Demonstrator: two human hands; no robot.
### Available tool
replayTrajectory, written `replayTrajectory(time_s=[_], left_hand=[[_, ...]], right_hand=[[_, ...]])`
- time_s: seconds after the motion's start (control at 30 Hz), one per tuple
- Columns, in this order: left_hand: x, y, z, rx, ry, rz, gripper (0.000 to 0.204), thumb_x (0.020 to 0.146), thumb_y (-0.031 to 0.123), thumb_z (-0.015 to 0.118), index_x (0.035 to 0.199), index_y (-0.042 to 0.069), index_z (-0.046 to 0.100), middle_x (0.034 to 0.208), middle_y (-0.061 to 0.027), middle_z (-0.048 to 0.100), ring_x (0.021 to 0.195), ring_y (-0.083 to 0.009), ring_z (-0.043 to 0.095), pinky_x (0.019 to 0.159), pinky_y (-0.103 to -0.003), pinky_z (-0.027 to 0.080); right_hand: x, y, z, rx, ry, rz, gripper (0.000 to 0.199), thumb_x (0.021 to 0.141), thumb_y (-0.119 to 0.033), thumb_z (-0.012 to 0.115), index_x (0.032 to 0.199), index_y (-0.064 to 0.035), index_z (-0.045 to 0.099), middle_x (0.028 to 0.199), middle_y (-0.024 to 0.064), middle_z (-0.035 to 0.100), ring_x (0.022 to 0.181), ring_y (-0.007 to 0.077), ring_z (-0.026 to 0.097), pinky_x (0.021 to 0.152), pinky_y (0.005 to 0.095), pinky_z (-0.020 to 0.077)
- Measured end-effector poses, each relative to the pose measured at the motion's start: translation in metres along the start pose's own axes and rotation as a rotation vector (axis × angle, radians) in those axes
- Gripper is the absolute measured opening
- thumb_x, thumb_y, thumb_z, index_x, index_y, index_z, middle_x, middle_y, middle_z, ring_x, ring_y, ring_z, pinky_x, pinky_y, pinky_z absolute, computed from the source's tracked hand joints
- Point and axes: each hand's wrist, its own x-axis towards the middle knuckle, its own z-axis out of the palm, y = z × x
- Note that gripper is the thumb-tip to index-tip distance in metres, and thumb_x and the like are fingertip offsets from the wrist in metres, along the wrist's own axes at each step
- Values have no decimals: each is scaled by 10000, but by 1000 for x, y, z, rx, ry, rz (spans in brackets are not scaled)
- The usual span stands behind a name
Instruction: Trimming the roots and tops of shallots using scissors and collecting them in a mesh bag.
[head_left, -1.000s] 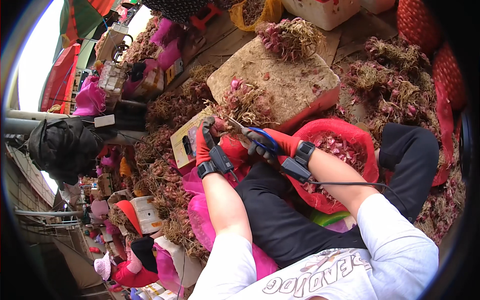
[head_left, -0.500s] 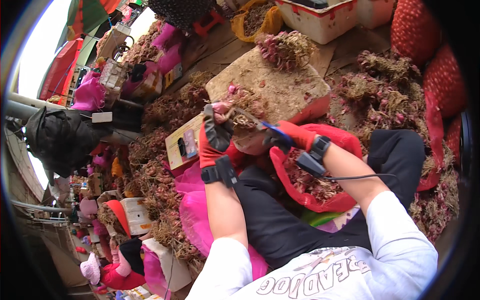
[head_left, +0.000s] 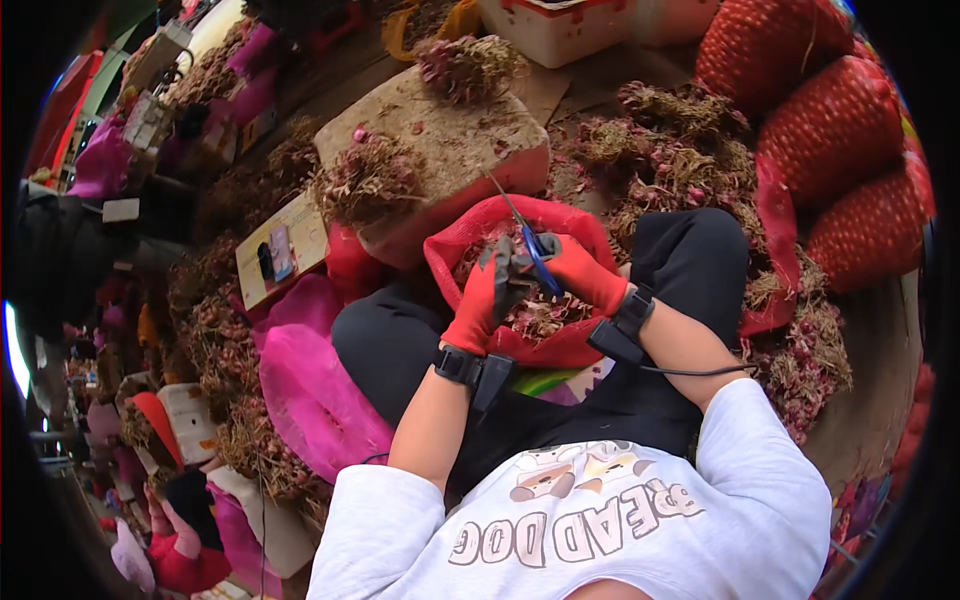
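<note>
A dirty foam box (head_left: 470, 140) bounds the far side; the red net bag (head_left: 560, 352) gapes between the knees (head_left: 690, 250), leaving room above. Over it, the left hand (head_left: 483, 295) curls, its hold hidden; the right hand (head_left: 580, 270) wraps blue scissors (head_left: 532, 250) pointing boxward. Scissor work seems underway, calling for careful clearance from the left hand.

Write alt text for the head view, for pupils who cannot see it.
A person's gloved left hand and right hand are close together over an open red mesh sack, the right gripping blue-handled scissors. Beyond, a dirty block bears two bunches of purplish bulbs.
</note>
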Motion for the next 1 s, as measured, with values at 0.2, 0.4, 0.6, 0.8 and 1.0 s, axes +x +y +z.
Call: replayTrajectory(time_s=[0.2,0.4,0.6,0.8,1.0], left_hand=[[-10,8,4,354,249,493,169,861,100,565,986,18,487,919,-74,573,819,-178,568,723,-287,475],[20,-81,-16,-534,59,220,258,885,172,546,1084,15,498,999,-66,579,905,-154,582,771,-268,477],[23,-51,11,-436,120,-2,211,966,250,459,1085,105,556,908,32,607,691,-18,571,538,-138,474],[26,-39,6,-1199,-336,-325,249,941,345,499,1053,130,559,712,10,591,473,-69,510,418,-181,449],[22,-45,23,-947,-61,-163,416,923,422,505,1187,100,512,998,-26,601,810,-95,583,662,-218,506]], right_hand=[[18,14,-26,178,-15,215,293,838,-217,645,1063,-34,611,749,17,611,557,100,580,467,258,461],[23,0,-16,-43,-70,-144,351,799,-151,693,1097,-22,560,899,12,612,804,86,576,719,254,485],[12,-13,-15,-562,-118,-332,294,760,-163,706,1008,-48,597,890,73,628,814,152,590,767,298,474],[14,15,-8,-21,3,-59,230,801,-164,661,990,-51,596,817,44,623,719,175,621,691,307,508],[19,22,-24,623,70,240,235,848,-270,645,1011,-115,576,679,-7,529,510,83,502,456,240,432]])
